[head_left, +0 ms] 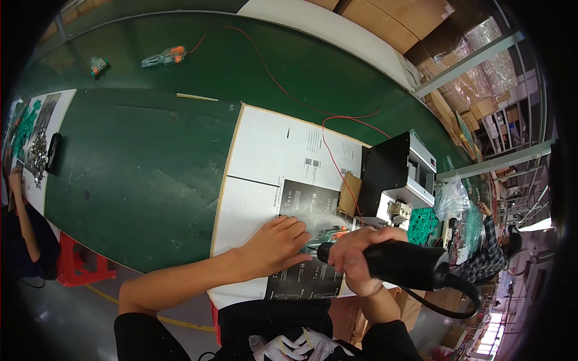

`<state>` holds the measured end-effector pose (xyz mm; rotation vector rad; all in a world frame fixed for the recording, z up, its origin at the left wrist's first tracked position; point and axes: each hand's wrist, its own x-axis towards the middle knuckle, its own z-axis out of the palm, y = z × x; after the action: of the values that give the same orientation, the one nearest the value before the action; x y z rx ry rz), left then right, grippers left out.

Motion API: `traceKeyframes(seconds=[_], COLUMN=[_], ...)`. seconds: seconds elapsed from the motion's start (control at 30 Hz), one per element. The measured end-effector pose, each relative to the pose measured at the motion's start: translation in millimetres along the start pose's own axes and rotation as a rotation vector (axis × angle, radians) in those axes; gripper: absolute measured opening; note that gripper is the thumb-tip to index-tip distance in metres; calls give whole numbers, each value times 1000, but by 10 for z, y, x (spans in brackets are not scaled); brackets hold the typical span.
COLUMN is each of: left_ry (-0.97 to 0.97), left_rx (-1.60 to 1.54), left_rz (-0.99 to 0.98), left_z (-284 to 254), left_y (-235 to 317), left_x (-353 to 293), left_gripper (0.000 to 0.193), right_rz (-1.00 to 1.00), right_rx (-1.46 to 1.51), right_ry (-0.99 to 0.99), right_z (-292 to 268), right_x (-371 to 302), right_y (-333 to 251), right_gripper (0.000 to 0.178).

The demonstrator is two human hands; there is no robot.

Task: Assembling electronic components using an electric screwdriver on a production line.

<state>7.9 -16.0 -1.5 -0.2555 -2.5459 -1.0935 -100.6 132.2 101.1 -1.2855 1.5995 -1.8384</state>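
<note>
My right hand (356,256) is wrapped around a black corded electric screwdriver (409,265), held nearly level with its tip pointing left. Just left of that tip, my left hand (274,245) has its fingers curled and thumb stretched toward the bit. A clear teal plastic part with orange pieces (330,234) lies against the left fingertips, and they seem to grip its near end. The screwdriver tip and my fingers partly hide it. Beneath both hands lies a white sheet with a dark printed panel (310,198).
A black-and-white boxy device (394,174) stands right of the sheet, with green parts (422,225) behind it. A thin red wire (325,129) crosses the green table (138,174). Another clear-and-orange part (165,57) lies at the far left. Other people work at both sides.
</note>
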Motion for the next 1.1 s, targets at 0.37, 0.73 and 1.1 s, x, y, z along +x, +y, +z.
traceKeyframes(seconds=[0.37,0.73,1.1], left_ry=[-37,1,469], left_rx=[30,40,618], left_rz=[-5,7,-506], left_z=[12,-17,-1423], left_y=[41,24,-1952], left_x=[-7,73,816], left_gripper=[29,34,30], right_rz=[-88,114,-252], right_rx=[-253,-52,-260], right_ry=[-164,19,748], right_z=[100,-209,-1274], right_x=[90,-89,395], right_y=[-47,147,-460], right_gripper=[43,32,36])
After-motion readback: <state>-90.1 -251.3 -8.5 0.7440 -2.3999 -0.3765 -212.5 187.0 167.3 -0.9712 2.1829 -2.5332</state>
